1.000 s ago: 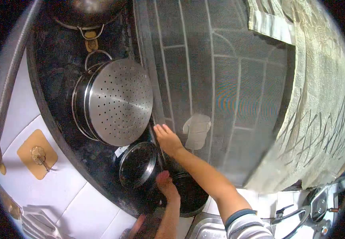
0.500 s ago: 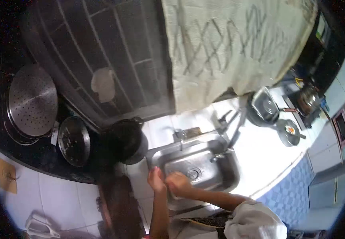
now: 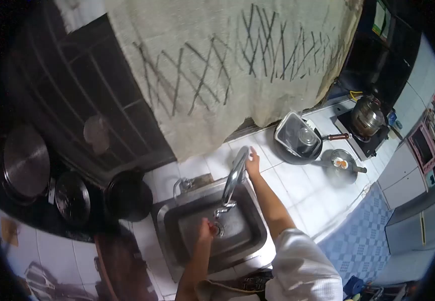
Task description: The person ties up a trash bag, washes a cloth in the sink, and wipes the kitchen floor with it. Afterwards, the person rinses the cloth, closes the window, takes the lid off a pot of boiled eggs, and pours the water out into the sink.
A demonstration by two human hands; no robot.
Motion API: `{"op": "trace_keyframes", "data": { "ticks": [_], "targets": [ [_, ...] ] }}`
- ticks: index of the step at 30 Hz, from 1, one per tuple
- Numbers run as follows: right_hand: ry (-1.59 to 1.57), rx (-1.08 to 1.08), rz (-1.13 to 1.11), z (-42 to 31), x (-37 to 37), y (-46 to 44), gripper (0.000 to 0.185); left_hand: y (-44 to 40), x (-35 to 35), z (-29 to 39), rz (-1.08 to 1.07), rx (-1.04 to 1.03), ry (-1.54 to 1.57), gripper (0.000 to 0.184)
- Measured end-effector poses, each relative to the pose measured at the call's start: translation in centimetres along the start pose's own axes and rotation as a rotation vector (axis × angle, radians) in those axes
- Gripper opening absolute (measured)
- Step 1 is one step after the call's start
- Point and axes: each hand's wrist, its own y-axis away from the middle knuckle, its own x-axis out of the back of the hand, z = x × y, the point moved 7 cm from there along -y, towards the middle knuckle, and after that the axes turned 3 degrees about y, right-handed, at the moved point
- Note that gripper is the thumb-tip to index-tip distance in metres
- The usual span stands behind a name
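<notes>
My right hand reaches past the sink to the curved chrome faucet and grips it near its back end, with some fingers hidden behind it. The spout leans over the steel sink, and its tip hangs above the basin. My left hand is low over the basin beside the drain, its fingers curled in. Whether anything lies inside those fingers is hidden.
To the right stand a dark pan holding a clear plastic container, a bowl with egg yolks, and a kettle on a stove. A black pot and lids are left. A curtain hangs behind.
My right hand has left my left hand's side and moved up and away to the faucet. My left hand is now farther over the basin. The camera view has shifted right.
</notes>
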Motion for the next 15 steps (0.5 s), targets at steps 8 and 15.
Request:
{"op": "trace_keyframes", "data": {
  "ticks": [8,15],
  "targets": [
    [-0.318,-0.138,-0.364,-1.1,-1.5,-2.8,0.016,-6.2,-2.0,-3.1,-0.292,0.129,0.168,0.026],
    [-0.398,-0.218,-0.346,-0.6,-2.0,-3.2,0.025,-12.3,0.6,-6.1,-0.31,0.193,0.249,0.016]
  ]
}}
